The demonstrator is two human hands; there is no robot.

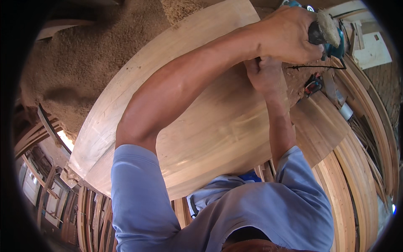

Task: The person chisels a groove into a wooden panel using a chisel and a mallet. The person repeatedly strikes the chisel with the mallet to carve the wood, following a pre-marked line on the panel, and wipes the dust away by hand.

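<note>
My left hand, its arm stretched across to the upper right, is closed at a teal corded power tool. The hand hides most of the tool, so its exact kind does not show. A dark round part with a fuzzy tan mass sticks out beside my fingers. Just below my left wrist, my right hand is closed near the edge of a wide, curved wooden panel. My left wrist partly covers its fingers, and what they hold cannot be made out. Both forearms pass above the panel's smooth, pale surface.
Sawdust lies heaped along the panel's left side. At the right are a black cord, a small red-and-black tool and long curved planks. More timber strips stand at the lower left.
</note>
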